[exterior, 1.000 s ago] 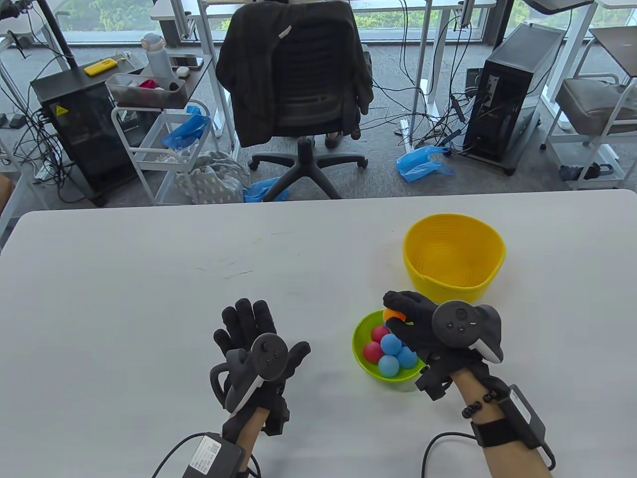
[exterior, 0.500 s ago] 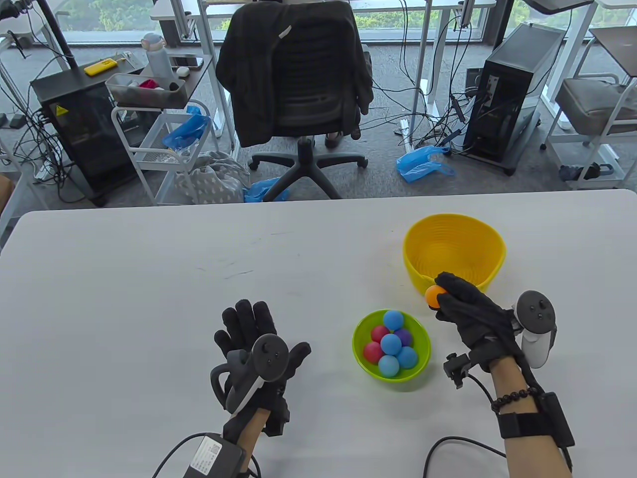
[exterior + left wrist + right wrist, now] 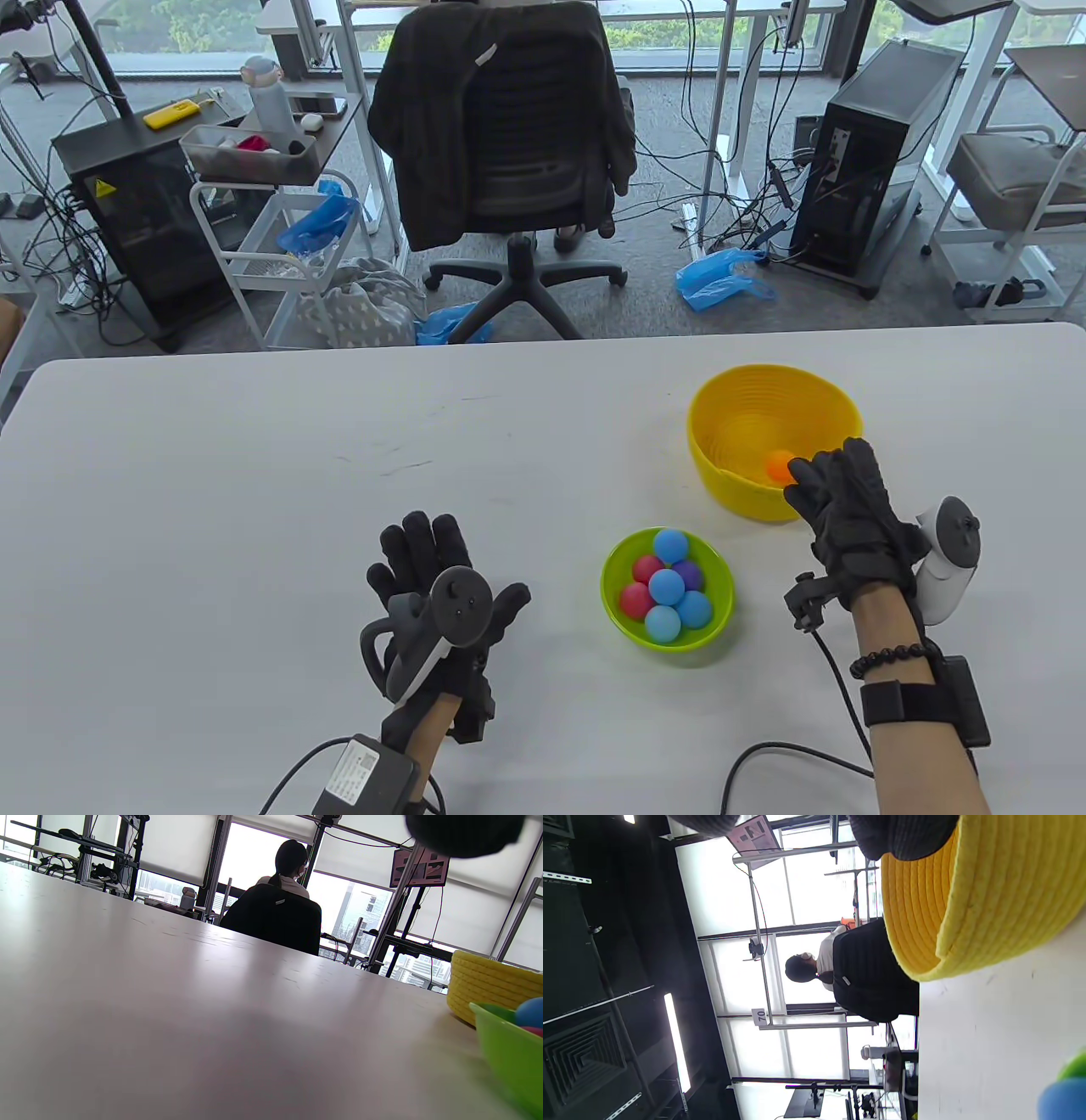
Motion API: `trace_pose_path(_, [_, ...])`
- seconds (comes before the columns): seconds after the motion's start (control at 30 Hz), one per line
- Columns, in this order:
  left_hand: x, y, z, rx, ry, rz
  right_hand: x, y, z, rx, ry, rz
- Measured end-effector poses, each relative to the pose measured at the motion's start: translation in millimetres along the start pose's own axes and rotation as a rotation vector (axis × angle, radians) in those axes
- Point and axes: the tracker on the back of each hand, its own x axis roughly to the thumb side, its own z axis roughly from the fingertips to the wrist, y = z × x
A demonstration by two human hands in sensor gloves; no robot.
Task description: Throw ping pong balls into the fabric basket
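View rolled sideways. Yellow woven fabric basket (image 3: 967,899) fills upper right, sitting on white table (image 3: 988,1035). Dark gloved fingertips (image 3: 903,836) at top edge, over basket rim. Blue ball (image 3: 1062,1101) & green bowl rim (image 3: 1075,1068) at bottom right corner. Bkgd: seated person (image 3: 814,967), windows.

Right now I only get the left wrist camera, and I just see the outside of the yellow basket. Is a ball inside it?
Observer: Yes, one orange ball, a bit blurred, is inside the yellow fabric basket.
Operator: Is the right hand holding it?
Observer: No. The right hand is open at the basket's near rim, with the ball just past its fingertips.
Operator: How many balls are in the green bowl?
Observer: The green bowl holds seven: four blue, two red, one purple.
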Motion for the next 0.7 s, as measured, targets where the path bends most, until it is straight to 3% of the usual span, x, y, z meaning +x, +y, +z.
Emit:
trace_pose_path(0.3, [1.9,-0.2,-0.6,-0.008,-0.013,-0.001,38.1,18.9,22.9,-0.176,-0.184,0.442])
trace_pose_path(0.43, [4.0,0.9,-0.4,-0.009,-0.020,0.000,54.5,43.3,32.9,-0.160,-0.259,0.676])
trace_pose_path(0.53, [4.9,0.6,-0.1,-0.012,-0.023,-0.006,65.7,71.9,37.6,-0.125,-0.285,0.966])
trace_pose_path(0.7, [4.8,1.2,-0.4,-0.010,-0.018,0.001,69.1,120.7,31.2,0.043,-0.134,1.282])
